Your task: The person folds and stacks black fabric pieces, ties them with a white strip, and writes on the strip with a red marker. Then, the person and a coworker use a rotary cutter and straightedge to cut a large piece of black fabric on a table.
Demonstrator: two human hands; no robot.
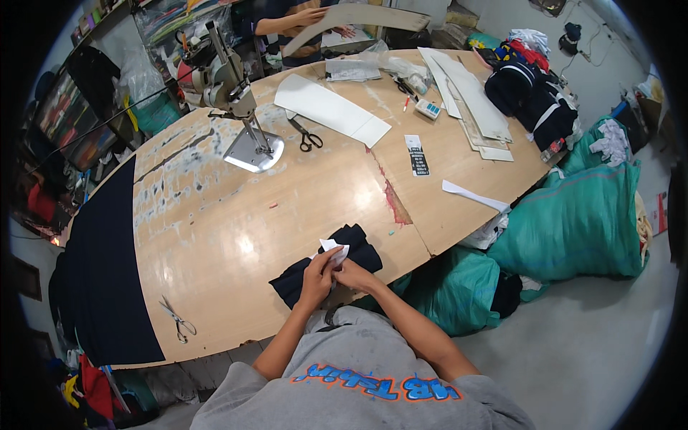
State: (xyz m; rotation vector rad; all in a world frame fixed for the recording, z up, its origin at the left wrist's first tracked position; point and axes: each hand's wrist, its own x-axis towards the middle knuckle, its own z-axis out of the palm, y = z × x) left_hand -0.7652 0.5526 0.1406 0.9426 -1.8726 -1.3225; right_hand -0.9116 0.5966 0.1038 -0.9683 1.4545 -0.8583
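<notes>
White piece (335,249), thin, paper or cloth (cannot tell): its upper end stands out above my fingertips, its lower part runs down between my two hands.
My left hand (317,281): fingers drawn narrow, pinching the white piece, fingertips against its upper part.
My right hand (352,275): fingers curled inward, knuckles just beside the left fingers, near the white piece; tips hidden, so I cannot tell whether they grip it.
Dark cloth (364,251), one folded bundle: on the table (236,251) near its close edge, beneath and around my hands, showing on both sides of them.
Silver scissors (178,319), one pair: on the table, well apart, to my left.
Black-handled scissors (309,140), one pair: farther off, beside a white panel (333,111).
Black printed tag (416,156): beyond my hands, to the right.
</notes>
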